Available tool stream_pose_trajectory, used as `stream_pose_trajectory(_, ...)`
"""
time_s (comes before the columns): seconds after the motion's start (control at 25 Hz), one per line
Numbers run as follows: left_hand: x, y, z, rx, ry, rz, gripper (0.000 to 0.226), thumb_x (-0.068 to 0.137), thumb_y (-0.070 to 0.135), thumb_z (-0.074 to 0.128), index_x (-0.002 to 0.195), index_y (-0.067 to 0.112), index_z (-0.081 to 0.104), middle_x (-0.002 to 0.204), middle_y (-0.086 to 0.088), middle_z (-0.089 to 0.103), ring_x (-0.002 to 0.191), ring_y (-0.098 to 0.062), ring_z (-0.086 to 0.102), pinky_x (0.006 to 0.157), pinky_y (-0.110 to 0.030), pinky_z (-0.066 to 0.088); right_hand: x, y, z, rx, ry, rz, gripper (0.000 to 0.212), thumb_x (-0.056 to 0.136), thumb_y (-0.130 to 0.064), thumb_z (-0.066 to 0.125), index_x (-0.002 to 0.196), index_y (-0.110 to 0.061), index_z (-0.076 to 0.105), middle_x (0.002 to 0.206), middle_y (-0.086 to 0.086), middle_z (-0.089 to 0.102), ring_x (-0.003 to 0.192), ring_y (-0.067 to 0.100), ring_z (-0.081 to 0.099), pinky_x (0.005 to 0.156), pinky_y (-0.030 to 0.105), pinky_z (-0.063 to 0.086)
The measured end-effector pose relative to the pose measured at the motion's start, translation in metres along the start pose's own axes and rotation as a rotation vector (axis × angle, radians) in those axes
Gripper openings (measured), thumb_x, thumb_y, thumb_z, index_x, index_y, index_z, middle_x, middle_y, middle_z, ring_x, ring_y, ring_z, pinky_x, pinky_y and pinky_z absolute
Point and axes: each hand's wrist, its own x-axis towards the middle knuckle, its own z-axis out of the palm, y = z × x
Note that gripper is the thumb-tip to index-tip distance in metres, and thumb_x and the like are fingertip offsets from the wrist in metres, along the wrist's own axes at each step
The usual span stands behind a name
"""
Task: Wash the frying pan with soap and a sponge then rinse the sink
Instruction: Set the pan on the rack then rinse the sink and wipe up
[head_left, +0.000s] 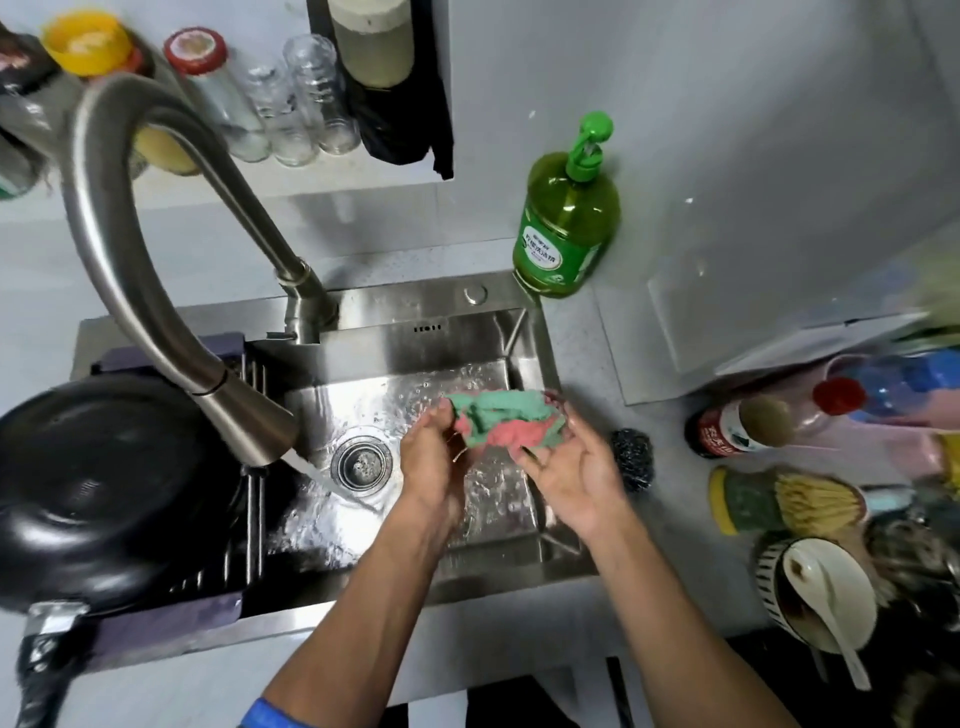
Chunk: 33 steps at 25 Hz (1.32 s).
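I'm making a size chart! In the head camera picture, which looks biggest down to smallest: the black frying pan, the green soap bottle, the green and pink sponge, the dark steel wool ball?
1. Black frying pan, though it sits nearer the camera.
2. Green soap bottle.
3. Green and pink sponge.
4. Dark steel wool ball, partly hidden.

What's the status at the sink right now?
Both hands, left and right, hold the sponge over the sink. Frying pan upside down on the rack, untouched. Tap running, nothing blocking.
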Motion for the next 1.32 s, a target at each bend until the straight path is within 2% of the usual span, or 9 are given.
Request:
stream_pose_trajectory(0.16,0.003,-0.005,0.004,0.0,-0.081,-0.029,0.028,0.102,0.013,0.042,0.119,-0.003,0.057,0.113,-0.02,0.067,0.103,-0.032,0.064,0.087,-0.042,0.055,0.001,-0.003,-0.01,-0.002,0.091,0.107,0.028,0.088,-0.013,0.063,0.113,-0.002,0.062,0.099,0.017,0.072,0.094,0.027,0.068,0.087,0.04,0.059)
stream_pose_trajectory(0.28,0.002,-0.001,0.01,0.063,-0.121,0.029,0.021,0.097,-0.003,0.044,0.102,0.011,0.058,0.096,-0.014,0.068,0.085,-0.025,0.064,0.064,-0.03,0.057,0.005,-0.003,-0.008,-0.117,0.107,0.187,0.03,0.096,-0.025,0.062,0.118,-0.006,0.064,0.112,0.02,0.073,0.101,0.034,0.071,0.094,0.05,0.053)
stream_pose_trajectory(0.44,0.002,0.005,-0.001,0.367,-0.244,0.146,0.063,0.083,-0.022,0.043,0.122,0.025,0.058,0.074,0.002,0.063,0.061,-0.007,0.058,0.049,-0.02,0.047,0.013,-0.012,-0.006,-0.08,0.104,0.005,0.022,0.086,-0.001,0.058,0.105,-0.011,0.065,0.106,0.011,0.069,0.095,0.024,0.065,0.084,0.044,0.054)
stream_pose_trajectory(0.68,0.009,-0.016,0.002,0.844,-0.225,0.242,0.038,0.083,-0.006,0.07,0.11,0.021,0.071,0.104,0.0,0.074,0.084,0.001,0.068,0.067,-0.009,0.05,0.013,-0.018,-0.061,-1.564,0.479,-0.533,0.035,0.094,-0.005,0.053,0.126,-0.018,0.059,0.131,0.006,0.06,0.115,0.024,0.056,0.101,0.042,0.048)
stream_pose_trajectory(0.84,0.004,-0.03,0.009,1.035,-0.244,0.352,0.037,0.085,0.008,0.073,0.116,0.027,0.064,0.09,0.009,0.074,0.075,0.003,0.068,0.064,-0.009,0.049,0.007,-0.029,-0.122,-2.011,0.605,-0.441,0.048,0.09,-0.022,0.04,0.13,-0.006,0.061,0.145,0.01,0.053,0.13,0.03,0.049,0.11,0.041,0.04)
stream_pose_trajectory(0.92,-0.006,-0.027,0.013,1.128,-0.273,0.425,0.035,0.087,0.007,0.069,0.109,0.033,0.06,0.086,0.018,0.068,0.069,0.012,0.062,0.06,-0.002,0.044,0.002,-0.035,-0.132,-1.916,0.747,-0.552,0.043,0.091,-0.021,0.044,0.126,-0.003,0.062,0.134,0.015,0.06,0.118,0.035,0.054,0.101,0.041,0.045)
stream_pose_trajectory(1.0,-0.013,-0.026,0.016,1.142,-0.336,0.463,0.034,0.087,0.005,0.069,0.099,0.036,0.062,0.092,0.019,0.067,0.073,0.018,0.06,0.064,0.002,0.042,-0.004,-0.028,-0.118,-1.517,0.593,-0.566,0.03,0.097,-0.021,0.059,0.126,-0.013,0.063,0.128,0.01,0.063,0.114,0.029,0.059,0.097,0.038,0.049)
stream_pose_trajectory(1.16,-0.019,-0.028,0.017,1.114,-0.51,0.468,0.041,0.085,0.002,0.07,0.097,0.041,0.068,0.124,0.01,0.066,0.116,0.008,0.056,0.093,-0.01,0.043,-0.006,-0.017,-0.069,-0.616,0.081,0.033,0.043,0.094,-0.042,0.057,0.128,-0.016,0.059,0.125,0.009,0.068,0.117,0.023,0.064,0.101,0.037,0.048)
stream_pose_trajectory(1.32,-0.01,-0.025,0.014,0.927,-0.46,0.429,0.033,0.085,0.001,0.071,0.091,0.033,0.073,0.082,0.002,0.074,0.075,-0.014,0.067,0.069,-0.03,0.054,-0.016,-0.031,-0.069,-0.688,0.172,-0.126,0.023,0.093,-0.016,0.066,0.115,-0.01,0.066,0.111,0.007,0.075,0.108,0.027,0.07,0.081,0.026,0.059)
